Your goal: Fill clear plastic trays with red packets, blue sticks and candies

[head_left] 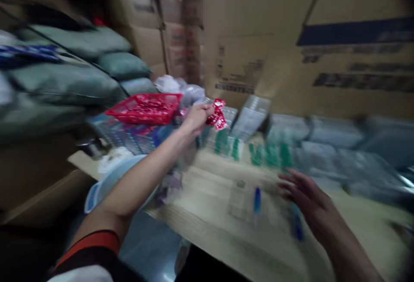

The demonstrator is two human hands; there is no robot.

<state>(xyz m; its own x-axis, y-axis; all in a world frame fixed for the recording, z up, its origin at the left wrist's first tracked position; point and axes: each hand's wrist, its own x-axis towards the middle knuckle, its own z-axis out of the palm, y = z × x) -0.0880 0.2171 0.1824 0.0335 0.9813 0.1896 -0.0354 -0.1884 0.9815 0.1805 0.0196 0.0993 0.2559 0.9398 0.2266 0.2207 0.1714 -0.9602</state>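
Note:
My left hand (195, 119) reaches out past the red basket, its fingertips pinching a small shiny red packet with whitish marks (217, 114). The red plastic basket (129, 118) holds more shiny red pieces. Over the right part of the cardboard-covered table (213, 195) hovers my right hand (305, 193), blurred, with its fingers apart and nothing seen in them. Close by it lies a blue pen-like item (298, 228). Another slim item with a blue top (257, 200) is left of that hand. Several green pieces (271, 155) lie beyond, too blurred to name.
Clear plastic containers (252, 116) and wrapped clear packs (336, 133) line the table's back. Large cardboard boxes (291, 66) stand behind. At left are a light blue tub (113, 178), stacked grey-green sacks (64, 81) and a box under the basket (129, 137).

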